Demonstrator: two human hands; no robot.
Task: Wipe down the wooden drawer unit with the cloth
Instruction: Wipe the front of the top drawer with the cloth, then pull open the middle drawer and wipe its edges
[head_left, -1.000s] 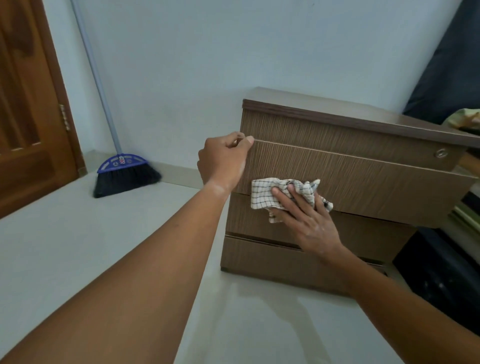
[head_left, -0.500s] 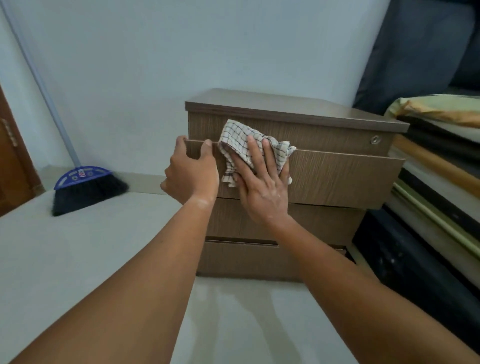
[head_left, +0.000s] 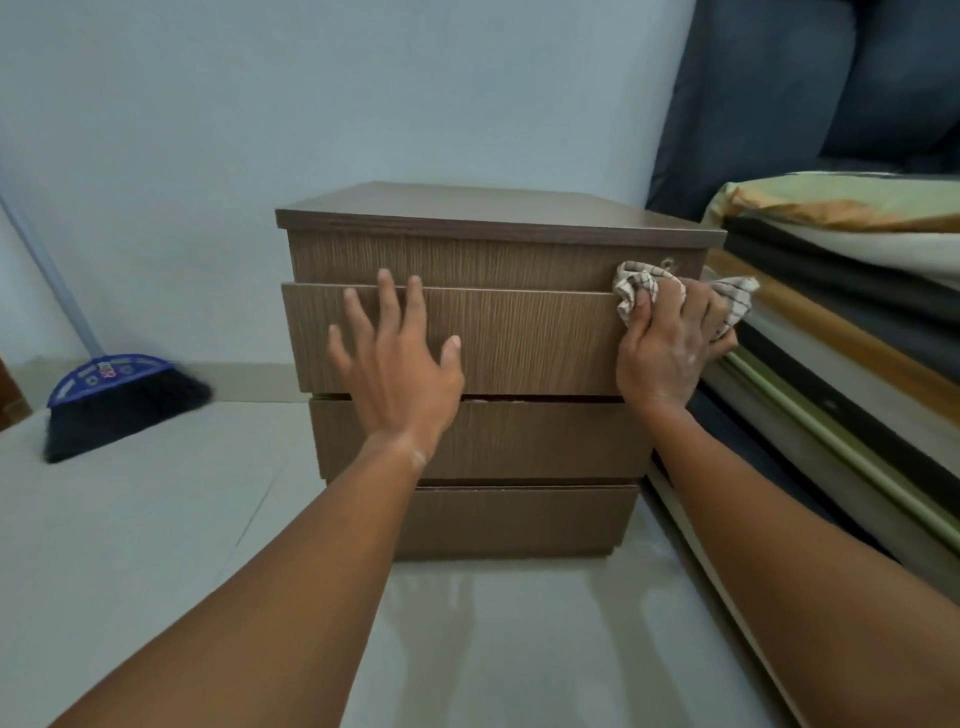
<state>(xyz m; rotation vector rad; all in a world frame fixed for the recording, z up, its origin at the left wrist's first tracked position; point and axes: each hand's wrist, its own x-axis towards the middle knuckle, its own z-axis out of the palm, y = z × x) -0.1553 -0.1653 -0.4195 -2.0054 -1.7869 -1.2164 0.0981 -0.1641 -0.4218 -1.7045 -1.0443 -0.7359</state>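
Note:
The brown wooden drawer unit (head_left: 519, 447) stands on the floor against the pale wall, facing me, with several drawer fronts. Its second drawer front juts out slightly. My left hand (head_left: 397, 364) lies flat on that drawer front with its fingers spread, holding nothing. My right hand (head_left: 670, 348) grips the bunched checked cloth (head_left: 636, 288) and presses it against the right end of the same drawer's top edge, just below the small round lock. Part of the cloth sticks out past the unit's right side.
A broom (head_left: 114, 400) with a blue head and black bristles leans against the wall at the left. Stacked mattresses and bedding (head_left: 841, 291) crowd the unit's right side, with dark fabric (head_left: 779, 104) behind them. Glossy tiled floor (head_left: 156, 545) lies in front.
My right hand has slid the cloth from the left part of the drawer's top edge to its right end. My left hand let go of the drawer's left corner and now lies flat on the front.

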